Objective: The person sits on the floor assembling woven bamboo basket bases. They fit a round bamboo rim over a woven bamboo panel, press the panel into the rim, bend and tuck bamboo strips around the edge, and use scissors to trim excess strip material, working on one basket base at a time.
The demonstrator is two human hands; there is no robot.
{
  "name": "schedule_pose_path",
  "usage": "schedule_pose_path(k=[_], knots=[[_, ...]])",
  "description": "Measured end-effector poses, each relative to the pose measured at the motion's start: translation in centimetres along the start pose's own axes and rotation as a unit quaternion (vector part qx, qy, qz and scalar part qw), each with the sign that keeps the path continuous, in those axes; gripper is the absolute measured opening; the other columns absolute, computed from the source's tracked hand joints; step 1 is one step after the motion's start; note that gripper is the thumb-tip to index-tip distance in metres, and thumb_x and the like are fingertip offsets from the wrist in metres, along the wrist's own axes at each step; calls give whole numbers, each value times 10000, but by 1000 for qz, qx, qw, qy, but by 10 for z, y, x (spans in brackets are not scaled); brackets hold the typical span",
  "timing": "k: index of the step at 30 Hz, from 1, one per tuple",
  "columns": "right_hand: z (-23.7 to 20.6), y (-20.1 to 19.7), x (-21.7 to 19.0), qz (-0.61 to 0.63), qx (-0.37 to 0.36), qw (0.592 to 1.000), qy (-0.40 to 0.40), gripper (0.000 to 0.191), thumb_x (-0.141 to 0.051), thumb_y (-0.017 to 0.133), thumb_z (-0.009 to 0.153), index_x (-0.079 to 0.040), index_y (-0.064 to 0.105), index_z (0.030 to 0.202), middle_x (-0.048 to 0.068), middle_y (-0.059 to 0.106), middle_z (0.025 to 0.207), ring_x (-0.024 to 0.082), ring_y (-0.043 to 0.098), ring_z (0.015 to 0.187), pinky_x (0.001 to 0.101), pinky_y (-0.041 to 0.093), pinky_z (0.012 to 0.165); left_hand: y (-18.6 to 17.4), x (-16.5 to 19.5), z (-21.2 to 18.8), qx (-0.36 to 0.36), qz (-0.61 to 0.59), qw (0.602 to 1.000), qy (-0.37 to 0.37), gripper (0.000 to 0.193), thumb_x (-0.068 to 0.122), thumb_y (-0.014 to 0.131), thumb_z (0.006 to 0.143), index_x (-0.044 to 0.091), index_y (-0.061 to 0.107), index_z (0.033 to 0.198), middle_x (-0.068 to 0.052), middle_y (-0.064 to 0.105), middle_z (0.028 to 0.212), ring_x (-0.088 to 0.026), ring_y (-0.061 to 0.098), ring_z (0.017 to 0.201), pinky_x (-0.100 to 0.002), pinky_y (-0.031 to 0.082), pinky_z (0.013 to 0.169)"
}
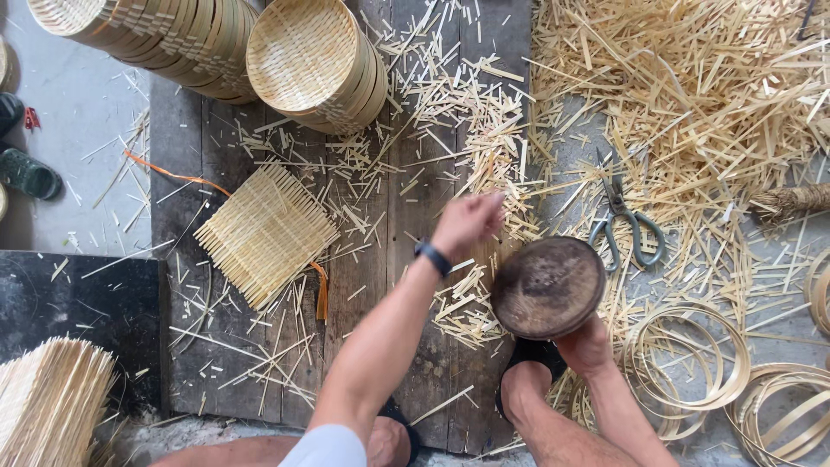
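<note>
My right hand (586,344) grips a dark round wooden block (548,286) from below, holding it over the boards near my knee. My left hand (467,222), with a dark band on the wrist, reaches forward over bamboo scraps; its fingers are blurred and curled, and whether they hold anything cannot be told. A square woven bamboo mat (266,232) lies flat on the planks to the left of that hand. Green-handled scissors (624,223) lie on the shavings just beyond the block.
Stacked round woven trays (313,62) and a longer stack (156,35) lie at the top. Bamboo hoops (692,359) sit at right, a bundle of strips (47,402) at bottom left, a heap of offcuts (692,95) at top right. Dark shoes (26,173) rest at left.
</note>
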State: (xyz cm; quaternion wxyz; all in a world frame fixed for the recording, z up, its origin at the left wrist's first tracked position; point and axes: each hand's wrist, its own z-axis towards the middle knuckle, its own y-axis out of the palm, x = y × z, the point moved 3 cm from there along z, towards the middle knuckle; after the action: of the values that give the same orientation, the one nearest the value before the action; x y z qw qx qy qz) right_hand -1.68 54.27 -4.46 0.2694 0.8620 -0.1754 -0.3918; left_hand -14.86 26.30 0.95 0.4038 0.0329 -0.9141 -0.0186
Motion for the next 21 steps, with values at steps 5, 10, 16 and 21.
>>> schedule_pose_path(k=[5,10,16,21], knots=[[28,71,3,-52,-2,996,68,577,-522,393,979,-114,547,1357,123,652,1276,267,654,1127,464,582,850,-18,-100,-46,91,-228,967,-69,463,333,726,936,-4,714,1254,-105,766,1155,-161,701,973,-294,549,876],[50,105,13,-239,35,967,86,425,-311,459,1040,31,598,1251,165,708,1123,257,718,911,395,630,646,-95,-118,-63,164,-73,981,73,425,235,776,910,-11,723,1252,-164,770,1162,-206,689,980,-335,561,863],[46,73,31,-346,50,935,61,321,-176,548,1046,64,634,1240,174,736,981,204,717,796,316,587,632,-246,-73,-103,331,654,663,152,987,258,860,668,-71,379,1465,-324,441,1467,-483,365,1410,-499,298,1157],[38,48,35,-301,50,952,11,301,-141,563,1039,62,606,1257,166,704,982,188,706,807,301,603,673,-320,-75,-121,270,550,783,-107,623,288,850,748,56,605,1272,-210,551,1389,-398,580,1237,-476,483,1049]])
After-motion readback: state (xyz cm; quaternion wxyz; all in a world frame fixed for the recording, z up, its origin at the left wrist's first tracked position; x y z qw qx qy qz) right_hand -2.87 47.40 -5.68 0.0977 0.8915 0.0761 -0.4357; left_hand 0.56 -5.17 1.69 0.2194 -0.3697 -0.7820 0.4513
